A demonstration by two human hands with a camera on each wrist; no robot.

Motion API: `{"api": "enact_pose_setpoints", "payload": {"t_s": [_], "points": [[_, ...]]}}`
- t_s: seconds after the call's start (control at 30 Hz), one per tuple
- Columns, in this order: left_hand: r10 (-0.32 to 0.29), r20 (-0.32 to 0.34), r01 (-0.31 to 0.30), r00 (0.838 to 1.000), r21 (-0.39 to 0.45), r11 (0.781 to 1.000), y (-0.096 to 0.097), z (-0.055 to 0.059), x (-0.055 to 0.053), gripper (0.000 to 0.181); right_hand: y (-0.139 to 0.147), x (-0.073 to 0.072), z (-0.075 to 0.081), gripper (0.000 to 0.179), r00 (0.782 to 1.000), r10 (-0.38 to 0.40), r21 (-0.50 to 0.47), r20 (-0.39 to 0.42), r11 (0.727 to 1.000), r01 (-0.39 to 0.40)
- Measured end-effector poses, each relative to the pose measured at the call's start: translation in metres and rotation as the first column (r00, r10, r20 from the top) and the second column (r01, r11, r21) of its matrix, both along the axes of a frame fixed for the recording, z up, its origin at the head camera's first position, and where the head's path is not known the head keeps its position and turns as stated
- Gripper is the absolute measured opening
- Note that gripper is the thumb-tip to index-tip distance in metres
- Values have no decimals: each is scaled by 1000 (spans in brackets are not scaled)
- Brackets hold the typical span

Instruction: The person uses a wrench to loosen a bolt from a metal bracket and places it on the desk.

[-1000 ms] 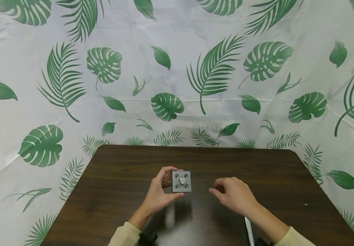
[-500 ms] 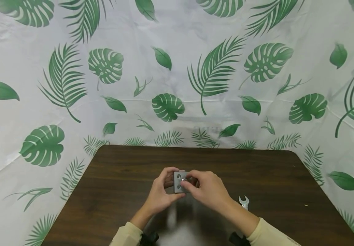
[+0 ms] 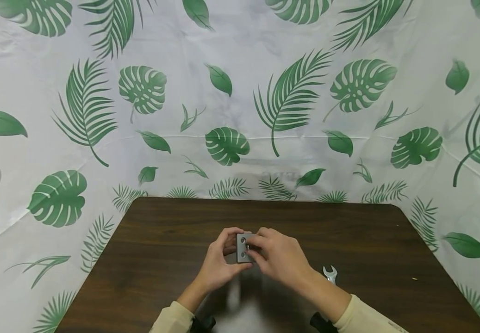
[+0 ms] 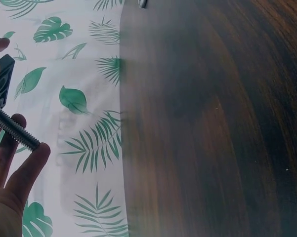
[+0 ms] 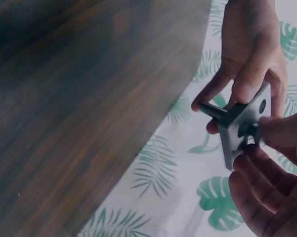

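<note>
My left hand point(image 3: 216, 261) grips a square grey metal plate point(image 3: 240, 249) by its edges, above the table, with the plate's holed face toward the head camera. A bolt passes through the middle of the plate; its threaded shank point(image 4: 17, 129) sticks out at the back, and in the left wrist view a left fingertip is at its end. My right hand point(image 3: 283, 256) pinches the bolt head point(image 5: 251, 131) at the front face between thumb and fingers. In the head view these fingers cover the bolt head and the plate's right half.
An open-end wrench point(image 3: 330, 274) lies on the dark wooden table point(image 3: 160, 240), right of the right forearm, its handle hidden. A small yellowish scrap point(image 3: 414, 279) lies farther right. Behind the table hangs a white leaf-print cloth point(image 3: 240, 106).
My right hand has moved left from beside the plate onto the bolt head, and its fingers have shifted round it. The plate has stayed nearly in place. The wrench's open end has come into view.
</note>
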State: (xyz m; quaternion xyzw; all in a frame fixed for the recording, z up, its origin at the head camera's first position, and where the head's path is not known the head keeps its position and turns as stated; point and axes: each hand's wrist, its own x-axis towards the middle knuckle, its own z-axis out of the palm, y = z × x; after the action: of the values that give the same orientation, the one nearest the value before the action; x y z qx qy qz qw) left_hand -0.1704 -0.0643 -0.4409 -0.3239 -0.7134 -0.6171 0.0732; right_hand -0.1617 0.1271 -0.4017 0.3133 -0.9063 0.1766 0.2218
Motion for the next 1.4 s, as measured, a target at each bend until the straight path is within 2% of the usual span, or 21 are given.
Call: {"api": "enact_pose_setpoints", "payload": {"t_s": [0.13,0.23,0.33,0.4,0.53,0.63,0.7,0.83,0.9,0.97,1.03,1.1,1.17,1.27,1.4], "points": [[3,-13,-3,1000,8,1000,-1,-8,-3,68,-1,2,0,24,997,45,60,-66,997,-41],[13,-38,-12,999,12,1000,-1,-20,-9,70,-2,3,0,24,998,-12,55,-54,998,15],[12,-42,-11,999,16,1000,0,-31,-15,71,-3,2,1,23,996,-88,16,-2,996,88],[4,-34,-4,999,15,1000,0,-33,-16,71,-3,1,2,19,995,-97,1,17,995,97],[-7,-20,7,1000,14,1000,0,-35,-16,69,1,0,2,14,1000,-5,40,-30,999,6],[-2,-25,2,1000,10,1000,0,-35,-16,69,3,0,1,18,996,57,77,-75,996,-51],[6,-30,-5,1000,6,1000,0,-35,-17,70,3,1,1,18,996,44,75,-77,996,-39],[4,-38,-4,999,12,1000,1,-33,-17,72,0,1,2,23,998,-63,31,-32,997,64],[4,-29,-4,1000,18,1000,2,-33,-16,73,-1,1,2,22,996,-87,19,-16,996,87],[0,-28,1,1000,23,1000,2,-33,-15,73,0,1,2,18,997,-70,23,-23,997,70],[5,-18,-5,1000,23,1000,2,-33,-15,73,0,1,2,15,999,-17,36,-47,999,19],[11,-8,-11,1000,16,1000,1,-33,-15,72,1,1,1,17,996,37,53,-76,998,-33],[13,-3,-13,1000,13,1000,1,-32,-15,71,1,1,0,21,994,60,57,-96,997,-54],[9,-20,-9,1000,10,1000,0,-33,-16,70,0,1,0,22,995,5,42,-95,999,-1],[-4,-49,4,999,9,1000,1,-34,-18,68,-1,1,-1,20,994,-97,10,-44,995,97]]}}
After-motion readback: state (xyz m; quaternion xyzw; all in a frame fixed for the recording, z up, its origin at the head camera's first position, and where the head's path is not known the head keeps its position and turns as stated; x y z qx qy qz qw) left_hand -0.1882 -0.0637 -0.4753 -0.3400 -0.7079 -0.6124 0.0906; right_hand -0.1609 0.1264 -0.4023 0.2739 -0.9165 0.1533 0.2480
